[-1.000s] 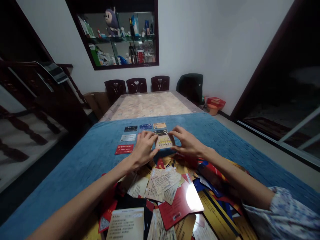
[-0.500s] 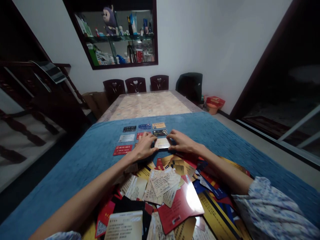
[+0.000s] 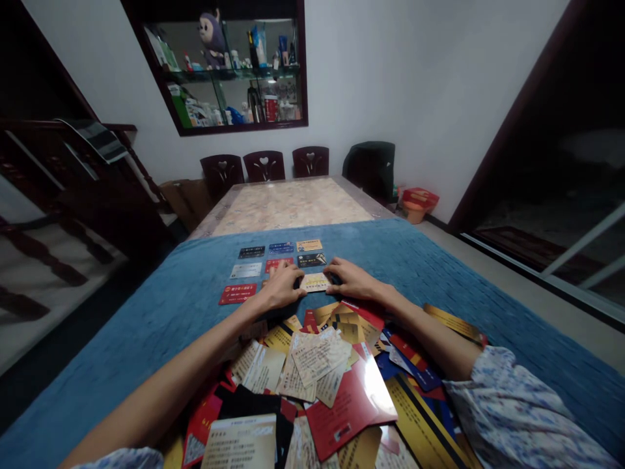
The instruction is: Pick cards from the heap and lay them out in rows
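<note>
Both hands rest on the blue cloth at a pale yellow card that lies flat. My left hand pinches its left edge with curled fingers. My right hand presses its right edge with fingertips together. The card sits in a grid of laid-out cards: a black card, a blue card and an orange card in the far row, then a white card, a red card and a dark card. A red card lies at the left.
A big loose heap of cards covers the cloth under my forearms. Beyond the cloth is a bare marbled tabletop, with several dark chairs at its far end. A wall cabinet holds bottles and a toy.
Both hands have lowered the pale yellow card from slightly raised to flat on the cloth, in line with the laid-out rows, and stay on its edges.
</note>
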Action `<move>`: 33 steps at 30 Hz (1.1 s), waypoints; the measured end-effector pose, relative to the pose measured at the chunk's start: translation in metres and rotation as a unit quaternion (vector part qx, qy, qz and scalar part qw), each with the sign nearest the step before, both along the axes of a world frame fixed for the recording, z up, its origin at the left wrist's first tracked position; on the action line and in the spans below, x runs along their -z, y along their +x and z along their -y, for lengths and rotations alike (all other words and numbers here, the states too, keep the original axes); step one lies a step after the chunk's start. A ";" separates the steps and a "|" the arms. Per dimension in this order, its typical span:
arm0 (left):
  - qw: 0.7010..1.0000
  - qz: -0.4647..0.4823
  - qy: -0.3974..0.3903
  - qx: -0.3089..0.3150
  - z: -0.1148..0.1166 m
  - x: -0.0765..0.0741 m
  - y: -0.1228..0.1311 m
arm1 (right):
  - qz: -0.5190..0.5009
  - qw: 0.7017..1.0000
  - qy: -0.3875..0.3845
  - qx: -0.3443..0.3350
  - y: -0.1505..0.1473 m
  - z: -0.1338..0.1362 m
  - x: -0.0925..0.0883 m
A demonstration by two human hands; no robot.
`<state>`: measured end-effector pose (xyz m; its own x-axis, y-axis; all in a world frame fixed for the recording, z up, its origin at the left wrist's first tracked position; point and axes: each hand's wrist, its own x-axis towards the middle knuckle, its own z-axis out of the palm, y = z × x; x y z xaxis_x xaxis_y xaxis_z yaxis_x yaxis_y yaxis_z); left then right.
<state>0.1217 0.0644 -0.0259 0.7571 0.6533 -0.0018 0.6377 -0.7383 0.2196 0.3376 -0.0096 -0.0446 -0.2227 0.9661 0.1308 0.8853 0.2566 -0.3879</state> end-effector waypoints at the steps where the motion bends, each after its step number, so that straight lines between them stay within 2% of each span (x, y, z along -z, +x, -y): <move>1: 1.000 0.000 -0.001 -0.001 -0.001 0.001 0.000 | 0.001 1.000 0.000 0.000 0.000 0.000 0.001; 7: 1.000 -0.003 0.004 -0.001 -0.004 0.003 0.001 | -0.006 1.000 0.002 0.000 0.000 -0.002 0.005; 16: 0.999 -0.025 0.024 -0.002 0.005 -0.004 0.004 | -0.003 1.000 0.013 0.001 0.001 -0.003 0.008; 25: 0.998 -0.049 0.043 -0.009 0.010 -0.004 0.008 | -0.005 1.000 0.026 0.005 0.001 -0.003 0.011; 33: 0.996 -0.074 0.048 -0.015 0.015 -0.010 0.011 | -0.011 1.000 0.019 0.009 0.002 -0.004 0.014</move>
<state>0.1328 0.0497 -0.0160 0.7336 0.6779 -0.0487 0.6796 -0.7318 0.0501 0.3396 -0.0060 -0.0586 -0.2021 0.9643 0.1712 0.8812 0.2554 -0.3979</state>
